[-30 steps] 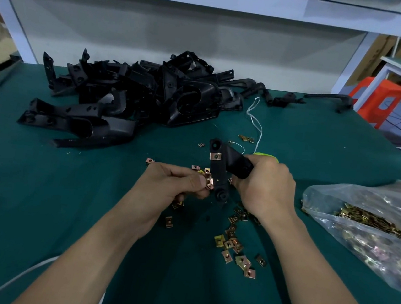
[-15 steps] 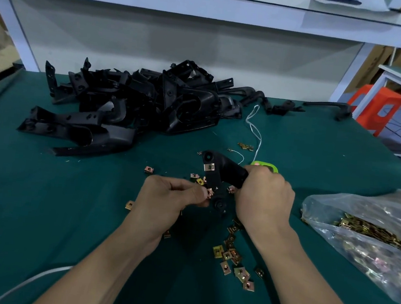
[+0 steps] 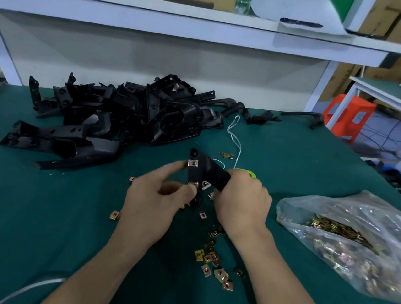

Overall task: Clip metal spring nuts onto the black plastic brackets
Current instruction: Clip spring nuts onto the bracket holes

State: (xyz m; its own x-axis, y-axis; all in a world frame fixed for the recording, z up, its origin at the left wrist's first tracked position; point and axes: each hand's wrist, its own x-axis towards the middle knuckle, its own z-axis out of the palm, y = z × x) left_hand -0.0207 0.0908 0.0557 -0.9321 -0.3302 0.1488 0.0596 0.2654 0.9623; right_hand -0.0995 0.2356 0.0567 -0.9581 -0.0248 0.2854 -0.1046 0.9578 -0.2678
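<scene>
While my right hand (image 3: pixel 241 204) curls around the black plastic bracket (image 3: pixel 213 173) above the green mat (image 3: pixel 38 208), my left hand (image 3: pixel 153 201) pinches a spring nut (image 3: pixel 193 184) at its lower tab. Another clipped nut (image 3: pixel 193 163) sits higher up. Next, I judge, a firm push seats this one.

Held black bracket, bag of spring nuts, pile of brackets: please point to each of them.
held bracket (image 3: pixel 213 171): head view, on its black arm.
bag of spring nuts (image 3: pixel 337 209): head view, on its clear upper wall.
pile of brackets (image 3: pixel 123 115): head view, middle of the heap.
</scene>
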